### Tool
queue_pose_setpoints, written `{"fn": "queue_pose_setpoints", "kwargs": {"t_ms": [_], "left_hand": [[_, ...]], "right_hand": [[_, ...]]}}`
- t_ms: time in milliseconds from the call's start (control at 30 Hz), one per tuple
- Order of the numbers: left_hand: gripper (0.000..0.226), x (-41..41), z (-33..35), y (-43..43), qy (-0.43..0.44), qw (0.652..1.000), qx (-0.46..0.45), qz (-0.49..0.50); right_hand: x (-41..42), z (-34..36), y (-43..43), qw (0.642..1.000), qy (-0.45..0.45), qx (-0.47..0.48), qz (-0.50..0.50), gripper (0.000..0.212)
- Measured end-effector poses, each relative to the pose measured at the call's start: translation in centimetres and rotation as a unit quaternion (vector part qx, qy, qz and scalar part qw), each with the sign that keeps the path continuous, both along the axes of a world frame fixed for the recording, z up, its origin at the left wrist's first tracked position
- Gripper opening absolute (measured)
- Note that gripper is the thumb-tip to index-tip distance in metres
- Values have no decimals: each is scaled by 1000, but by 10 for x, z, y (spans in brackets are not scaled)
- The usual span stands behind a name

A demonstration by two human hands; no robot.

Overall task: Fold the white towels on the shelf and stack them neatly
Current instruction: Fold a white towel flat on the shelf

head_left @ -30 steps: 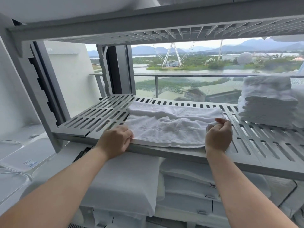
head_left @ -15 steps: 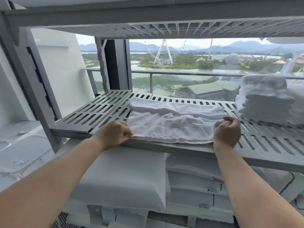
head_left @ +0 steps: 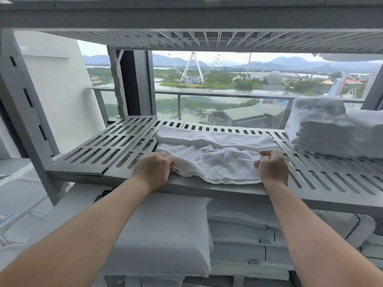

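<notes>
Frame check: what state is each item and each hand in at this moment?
towel: lying on the shelf, rumpled, not yet folded small, gripped at both ends.
stack: folded towels piled at the shelf's right end, no hand on it.
left hand: fingers curled, gripping the towel's left end.
right hand: fingers curled, gripping the towel's right end.
shelf: slatted, bearing towel and stack.
</notes>
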State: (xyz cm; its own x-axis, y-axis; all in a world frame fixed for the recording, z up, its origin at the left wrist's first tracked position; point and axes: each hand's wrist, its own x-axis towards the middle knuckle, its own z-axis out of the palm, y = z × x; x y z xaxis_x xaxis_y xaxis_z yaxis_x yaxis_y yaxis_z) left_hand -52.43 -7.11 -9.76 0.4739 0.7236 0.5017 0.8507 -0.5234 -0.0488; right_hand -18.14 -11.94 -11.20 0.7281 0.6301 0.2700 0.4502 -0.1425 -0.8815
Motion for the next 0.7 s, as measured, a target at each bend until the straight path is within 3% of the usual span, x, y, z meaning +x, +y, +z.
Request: {"fn": "queue_pose_setpoints", "kwargs": {"t_ms": [200,333,467,700], "left_hand": [[36,45,-1,33,-12,998,-50,34],[36,77,-2,63,-13,997,-72,33],[32,111,2,102,-21,994,-95,48],[23,146,13,190,-15,974,-169,149]], "right_hand": [[0,5,10,994,-71,-68,41,30],[1,10,31,978,-130,-94,133,31],[14,11,78,971,-86,-88,205,33],[64,6,184,974,-16,-31,223,37]]}}
